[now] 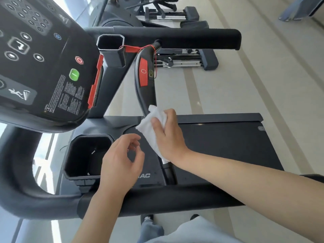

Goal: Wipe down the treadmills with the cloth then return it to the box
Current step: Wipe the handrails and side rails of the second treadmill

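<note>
- Head view: my right hand (166,135) sits at centre frame, fingers wrapped over the cloth (153,127), pressing it round the curved bar (145,85) that carries the red stop pad (143,72).
- I hold the cloth bunched so it folds around the bar and wipes more than one side in a stroke, as I judge it.
- My left hand (121,163), lower centre, is released: fingers loosely curled, holding nothing, hovering just beside the cup holder (87,155), probably ready to steady or take the cloth.
- The console (40,58) fills the upper left of the frame; the belt (228,142) lies centre right, under my right forearm.
- The padded rail (157,199) crosses the lower frame beneath both arms.
- The box is not in view, so returning the cloth is not yet due; wiping seems mid-course.
</note>
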Motion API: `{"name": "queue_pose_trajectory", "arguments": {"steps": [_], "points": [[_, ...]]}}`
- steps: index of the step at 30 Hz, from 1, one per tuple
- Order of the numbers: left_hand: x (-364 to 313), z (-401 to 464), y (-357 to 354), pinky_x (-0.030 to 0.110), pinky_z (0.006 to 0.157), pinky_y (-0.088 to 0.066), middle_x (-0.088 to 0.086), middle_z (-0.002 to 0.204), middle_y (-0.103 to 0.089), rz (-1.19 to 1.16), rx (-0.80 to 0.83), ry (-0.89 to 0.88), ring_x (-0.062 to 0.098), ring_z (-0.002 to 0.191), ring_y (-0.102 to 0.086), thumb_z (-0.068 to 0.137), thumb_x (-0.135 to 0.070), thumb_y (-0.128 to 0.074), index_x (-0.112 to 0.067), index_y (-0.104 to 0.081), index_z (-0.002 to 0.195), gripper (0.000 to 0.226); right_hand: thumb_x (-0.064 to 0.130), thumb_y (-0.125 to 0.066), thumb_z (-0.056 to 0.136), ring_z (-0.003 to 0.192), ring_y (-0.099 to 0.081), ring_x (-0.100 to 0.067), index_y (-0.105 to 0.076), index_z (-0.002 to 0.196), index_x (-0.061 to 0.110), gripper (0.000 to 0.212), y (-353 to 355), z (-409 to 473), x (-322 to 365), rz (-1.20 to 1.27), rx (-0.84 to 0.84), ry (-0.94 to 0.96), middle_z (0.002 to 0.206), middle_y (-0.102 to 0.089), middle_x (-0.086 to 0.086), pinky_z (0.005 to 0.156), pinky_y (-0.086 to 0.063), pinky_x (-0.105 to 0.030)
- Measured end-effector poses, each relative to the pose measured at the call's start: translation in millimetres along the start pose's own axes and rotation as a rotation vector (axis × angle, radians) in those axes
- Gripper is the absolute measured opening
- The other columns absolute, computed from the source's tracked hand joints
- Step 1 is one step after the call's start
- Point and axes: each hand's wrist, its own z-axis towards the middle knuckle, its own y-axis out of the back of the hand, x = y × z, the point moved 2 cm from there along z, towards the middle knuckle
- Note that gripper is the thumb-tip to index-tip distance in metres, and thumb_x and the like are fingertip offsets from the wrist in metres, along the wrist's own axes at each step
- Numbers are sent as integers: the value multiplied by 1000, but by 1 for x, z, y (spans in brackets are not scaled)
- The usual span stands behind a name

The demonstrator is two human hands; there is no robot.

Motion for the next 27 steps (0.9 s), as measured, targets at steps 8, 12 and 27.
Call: {"name": "queue_pose_trajectory", "arguments": {"steps": [8, 12, 27], "points": [[-1, 0, 3, 10, 81, -40, -20, 93, -65, 6, 13, 34, -6, 98, -58, 91, -12, -67, -27, -64, 102, 19, 44, -41, 110, 80, -57, -31, -41, 109, 18, 26, -4, 87, 45, -258, -130, 90, 113, -42, -5, 69, -50, -42], [-1, -2, 3, 15, 82, -43, -18, 94, -66, 8, 8, 25, -3, 98, -58, 93, -13, -65, -26, -64, 100, 15, 42, -43, 110, 75, -52, -28, -49, 120, 13, 31, -3, 73, 41, -441, -117, 250, 110, -43, -6, 62, -42, -35], [11, -70, 21, 33, 58, -51, -15, 78, -61, 228, 45, -236, 10, 69, -58, 94, -26, -55, -24, -69, 90, 14, 40, -58, 103, 73, -53, -27, -55, 120, 18, 28, 21, -4, 13, -707, 153, 514, 115, -44, -7, 54, -39, -33]]}}
